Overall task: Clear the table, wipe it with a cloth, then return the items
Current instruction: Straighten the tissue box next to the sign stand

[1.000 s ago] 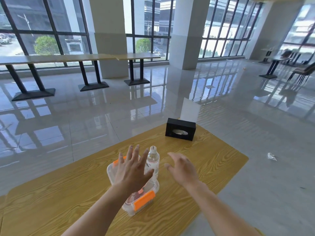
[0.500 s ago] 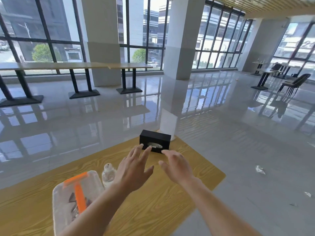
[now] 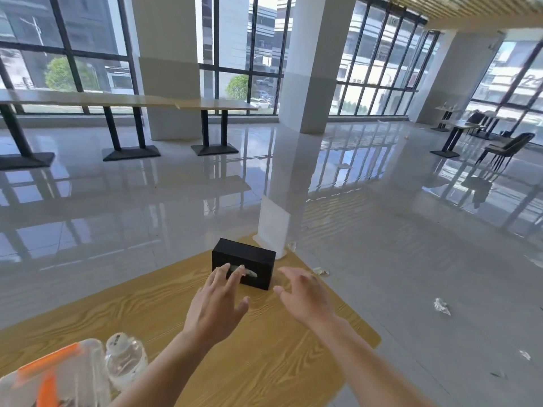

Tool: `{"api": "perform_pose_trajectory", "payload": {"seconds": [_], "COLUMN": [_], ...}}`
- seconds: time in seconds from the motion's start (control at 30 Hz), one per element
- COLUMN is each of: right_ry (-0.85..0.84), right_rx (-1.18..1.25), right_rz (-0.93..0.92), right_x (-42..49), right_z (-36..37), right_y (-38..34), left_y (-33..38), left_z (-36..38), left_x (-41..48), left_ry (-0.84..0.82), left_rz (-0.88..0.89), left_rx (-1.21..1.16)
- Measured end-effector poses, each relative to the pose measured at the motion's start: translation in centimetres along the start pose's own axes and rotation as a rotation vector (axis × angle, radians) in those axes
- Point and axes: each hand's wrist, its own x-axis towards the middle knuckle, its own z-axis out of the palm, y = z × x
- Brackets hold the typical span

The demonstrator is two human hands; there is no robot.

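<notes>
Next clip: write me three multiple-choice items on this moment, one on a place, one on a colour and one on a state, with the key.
1. Where does the bottle stand?
A. On a shelf.
B. On the table, beside the clear container.
C. In a sink.

2. What colour is the box at the table's far corner?
A. White.
B. Orange.
C. Black.

3. How are the left hand and the right hand?
A. Both open, holding nothing.
B. Both holding a cloth.
C. Both closed into fists.

Key:
1 B: the bottle stands next to the container at the table's near left.
2 C: every visible side of the box is black.
3 A: the fingers of both hands are spread near the box, with no grip on anything.
</notes>
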Motion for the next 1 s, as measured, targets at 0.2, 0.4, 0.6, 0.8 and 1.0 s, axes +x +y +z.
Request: {"api": "perform_pose_trajectory", "payload": {"seconds": [0.2, 0.4, 0.6, 0.8, 1.0], "right_ry": [-0.093, -0.157, -0.239, -0.385, -0.392], "right_rx": [-0.001, 0.048, 0.087, 0.137, 0.231], "right_rz": [0.054, 0.098, 0.103, 0.06, -0.042], "right_x": [4.7, 8.8, 13.8, 18.0, 20.4], "right_z": [1.7, 4.1, 6.8, 11.4, 13.3], "right_y": [1.0, 2.4, 5.4, 9.5, 11.7], "left_y": [-2.6, -4.8, -6.6, -7.7, -8.4], "left_z": [1.8, 3.9, 6.2, 8.8, 11.9], "left_x": [4.4, 7.5, 12.5, 16.9, 18.5], "left_ry": [-0.033, -0.085, -0.081, -0.062, 0.02], "left_rz": [-0.125, -0.294, -0.503, -0.781, -1.024], "left_rx": [-0.064, -0.17, -0.296, -0.471, -0.78]}}
